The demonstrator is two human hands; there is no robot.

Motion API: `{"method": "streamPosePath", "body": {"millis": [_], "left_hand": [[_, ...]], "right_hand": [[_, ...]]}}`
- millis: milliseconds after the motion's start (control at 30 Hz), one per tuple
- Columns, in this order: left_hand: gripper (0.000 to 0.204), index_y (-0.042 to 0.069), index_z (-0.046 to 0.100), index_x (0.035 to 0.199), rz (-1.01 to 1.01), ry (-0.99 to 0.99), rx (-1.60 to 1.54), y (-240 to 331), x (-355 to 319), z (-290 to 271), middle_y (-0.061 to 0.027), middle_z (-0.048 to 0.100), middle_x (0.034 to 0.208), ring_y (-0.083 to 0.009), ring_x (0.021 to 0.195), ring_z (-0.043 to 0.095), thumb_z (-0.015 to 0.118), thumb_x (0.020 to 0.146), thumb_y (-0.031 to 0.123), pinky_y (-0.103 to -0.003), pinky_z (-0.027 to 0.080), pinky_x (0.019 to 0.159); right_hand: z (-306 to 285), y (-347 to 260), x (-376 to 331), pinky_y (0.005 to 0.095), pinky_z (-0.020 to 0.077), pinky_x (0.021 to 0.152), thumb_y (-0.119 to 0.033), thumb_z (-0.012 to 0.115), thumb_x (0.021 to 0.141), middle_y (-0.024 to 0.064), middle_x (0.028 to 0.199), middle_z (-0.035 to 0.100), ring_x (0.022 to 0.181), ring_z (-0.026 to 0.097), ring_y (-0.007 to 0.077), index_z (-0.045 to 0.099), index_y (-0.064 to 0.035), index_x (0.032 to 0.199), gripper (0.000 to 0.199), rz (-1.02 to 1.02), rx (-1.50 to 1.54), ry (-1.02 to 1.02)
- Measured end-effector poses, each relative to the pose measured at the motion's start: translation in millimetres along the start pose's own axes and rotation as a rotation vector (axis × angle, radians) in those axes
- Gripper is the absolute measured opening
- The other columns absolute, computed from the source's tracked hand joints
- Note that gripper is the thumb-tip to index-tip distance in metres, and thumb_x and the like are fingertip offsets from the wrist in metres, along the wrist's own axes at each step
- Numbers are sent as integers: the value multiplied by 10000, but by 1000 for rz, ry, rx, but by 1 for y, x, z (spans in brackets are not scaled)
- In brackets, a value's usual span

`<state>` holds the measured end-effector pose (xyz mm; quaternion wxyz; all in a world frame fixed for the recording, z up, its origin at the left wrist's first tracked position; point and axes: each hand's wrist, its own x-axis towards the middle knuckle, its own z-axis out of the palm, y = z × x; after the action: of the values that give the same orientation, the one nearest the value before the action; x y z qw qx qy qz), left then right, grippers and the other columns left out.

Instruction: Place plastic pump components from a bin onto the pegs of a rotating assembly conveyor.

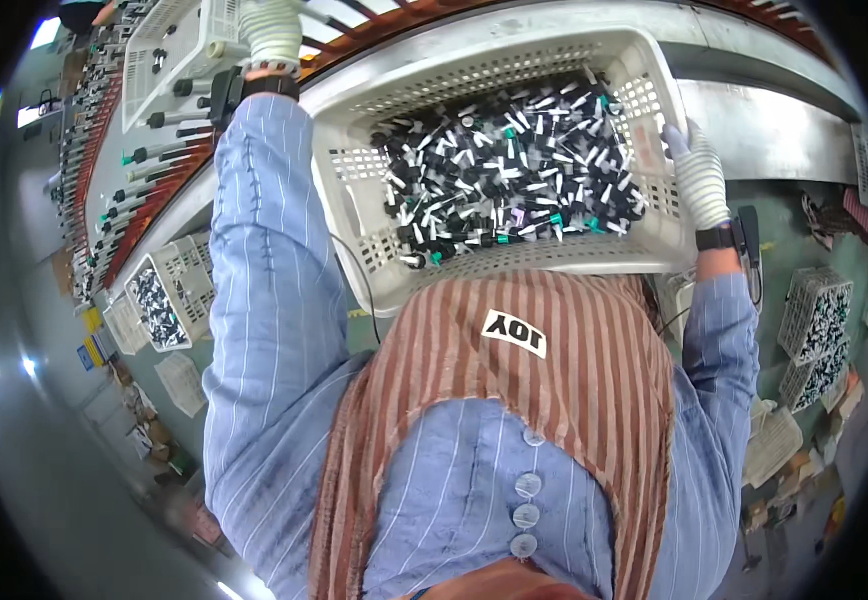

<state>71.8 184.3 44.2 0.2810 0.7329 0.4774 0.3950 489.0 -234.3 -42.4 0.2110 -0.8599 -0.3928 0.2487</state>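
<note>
A large white plastic basket [494,62] with perforated walls stands in front of me. It holds a heap of small black and white tube-like parts [514,165], with a few green ones among them. My right hand [696,175], in a pale ribbed glove, grips the basket's right rim. Gloved likewise, my left hand [272,38] reaches far forward to the conveyor's edge, beside a smaller white basket [169,65]. The upper border of the picture cuts off its fingers, so what they hold cannot be seen.
A conveyor with reddish slats [124,235] carries rows of upright black and green-tipped parts on the left. Below it sits another filled white basket [194,290]. Stacked baskets of parts [816,315] stand on the floor at right. A metal ledge [764,125] runs behind my right hand.
</note>
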Motion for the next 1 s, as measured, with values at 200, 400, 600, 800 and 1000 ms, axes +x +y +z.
{"method": "streamPosePath", "body": {"millis": [200, 400, 600, 800, 1000], "left_hand": [[332, -57, 513, 1101, 429, 439, 405, 47, -104, 48, -238, 575, 1085, -325, 1050, 559, 543, 940, 231, -447, 479, 866], [468, 11, 639, 1098, -398, -1156, 150, 31, -290, 166, -162, 707, 876, -265, 625, 649, 493, 997, 444, -384, 545, 597], [537, 23, 624, 1222, -573, -1254, 74, -3, -376, 227, -178, 702, 884, -289, 739, 689, 507, 980, 487, -445, 546, 743], [367, 57, 562, 1214, -244, -1317, 238, 39, -359, 186, -217, 674, 993, -371, 951, 672, 646, 906, 239, -468, 521, 845], [355, -8, 533, 1173, 384, -595, -153, 46, -238, 129, -105, 621, 1044, -188, 882, 619, 666, 862, 100, -314, 542, 824]], "right_hand": [[6, 6, -1, 434, 472, 1003, -460, 565, 955, 298, 1214, 636, 1155, 613, 417, 541, 28, 1344, 625, 66, 29, -11], [1, -5, -3, 428, 462, 1018, -473, 547, 950, 298, 1217, 635, 1165, 608, 416, 542, 31, 1348, 643, 26, 71, -17], [-2, -20, -10, 446, 466, 1006, -467, 537, 952, 305, 1184, 641, 1135, 614, 429, 567, 22, 1324, 615, 21, -103, -7], [-2, -13, -10, 454, 477, 979, -430, 544, 966, 321, 1172, 637, 1123, 615, 442, 548, 37, 1330, 592, -50, -81, 27], [-5, -17, -12, 429, 495, 920, -341, 563, 983, 298, 1112, 664, 1039, 648, 414, 532, 53, 1331, 526, -89, -12, 56]]}}
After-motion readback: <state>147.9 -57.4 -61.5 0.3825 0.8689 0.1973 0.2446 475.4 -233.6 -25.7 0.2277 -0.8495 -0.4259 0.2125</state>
